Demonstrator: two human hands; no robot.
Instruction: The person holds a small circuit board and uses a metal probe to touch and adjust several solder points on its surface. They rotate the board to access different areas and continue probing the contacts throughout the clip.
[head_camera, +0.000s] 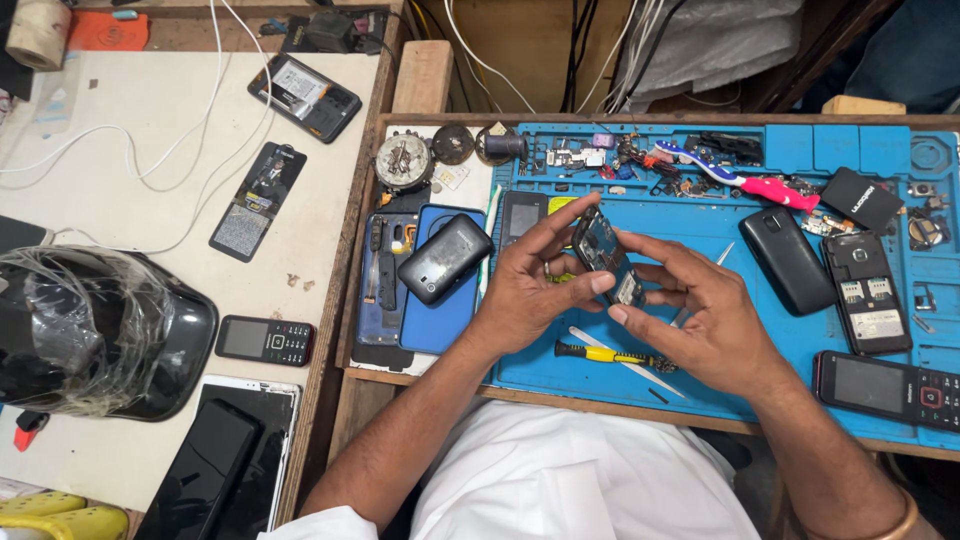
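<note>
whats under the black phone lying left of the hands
The black phone rests tilted across a blue slab and a dark opened phone frame. What lies directly beneath it is covered.

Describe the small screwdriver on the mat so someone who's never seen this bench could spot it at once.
Start at the blue work mat on the right-hand bench. Look along its near edge, just below the left hand and right hand. There lies the screwdriver, the only tool with a yellow-and-black handle, beside pale tweezers.

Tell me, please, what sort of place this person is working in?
Most likely a mobile phone repair bench. Both hands hold an opened phone frame over a blue repair mat; a small screwdriver and several dismantled handsets lie around.
</note>
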